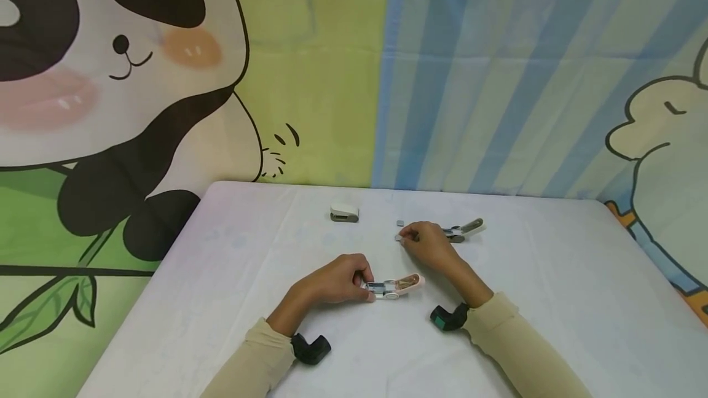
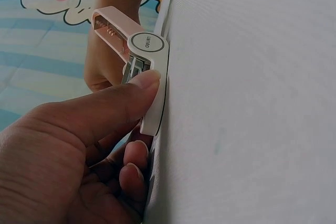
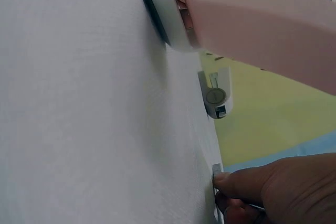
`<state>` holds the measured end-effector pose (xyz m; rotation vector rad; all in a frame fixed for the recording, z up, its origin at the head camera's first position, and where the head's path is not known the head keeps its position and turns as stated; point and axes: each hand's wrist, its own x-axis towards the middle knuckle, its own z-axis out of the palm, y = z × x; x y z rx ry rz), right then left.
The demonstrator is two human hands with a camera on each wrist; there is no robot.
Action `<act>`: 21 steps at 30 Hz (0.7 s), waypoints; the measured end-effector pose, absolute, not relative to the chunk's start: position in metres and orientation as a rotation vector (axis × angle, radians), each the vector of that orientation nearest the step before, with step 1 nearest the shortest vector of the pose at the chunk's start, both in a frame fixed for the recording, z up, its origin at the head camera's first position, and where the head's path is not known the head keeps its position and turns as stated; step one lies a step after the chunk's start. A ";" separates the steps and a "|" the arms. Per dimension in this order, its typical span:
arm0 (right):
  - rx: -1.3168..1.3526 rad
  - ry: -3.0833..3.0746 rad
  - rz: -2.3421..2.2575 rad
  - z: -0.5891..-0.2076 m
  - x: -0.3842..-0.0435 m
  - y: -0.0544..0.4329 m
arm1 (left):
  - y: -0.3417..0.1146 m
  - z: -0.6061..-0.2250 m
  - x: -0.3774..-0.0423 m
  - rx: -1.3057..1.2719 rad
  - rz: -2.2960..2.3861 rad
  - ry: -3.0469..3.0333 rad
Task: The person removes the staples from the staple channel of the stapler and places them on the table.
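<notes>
In the head view my left hand [image 1: 340,278] grips the base of a pink-and-white stapler [image 1: 389,287] on the table. The stapler's pink top arm is swung open, baring its metal staple channel. The left wrist view shows my thumb [image 2: 144,80] over the side of the stapler's white body [image 2: 156,98]. Farther back, my right hand [image 1: 428,243] pinches a small strip of staples [image 1: 397,238] at the tabletop. The same strip [image 3: 217,169] shows at my thumb tip in the right wrist view. A second staple strip [image 1: 400,223] lies just behind it.
A white-and-grey stapler [image 1: 344,214] stands closed at the back of the white-covered table [image 1: 265,250]. Another stapler [image 1: 464,230], opened, lies just right of my right hand and is partly hidden by it. A printed curtain [image 1: 310,78] hangs behind the table's far edge.
</notes>
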<state>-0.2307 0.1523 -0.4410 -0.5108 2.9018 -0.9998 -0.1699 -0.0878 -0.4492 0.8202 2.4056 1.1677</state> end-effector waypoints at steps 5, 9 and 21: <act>-0.507 2.891 -0.980 -0.442 -0.228 0.155 | -0.086 -0.450 -0.170 0.816 1.164 2.395; -0.534 2.872 -0.970 -0.439 -0.227 0.157 | -0.086 -0.451 -0.170 0.811 1.173 2.390; -0.945 2.633 -0.942 -0.406 -0.207 0.156 | -0.087 -0.452 -0.172 0.833 1.160 2.399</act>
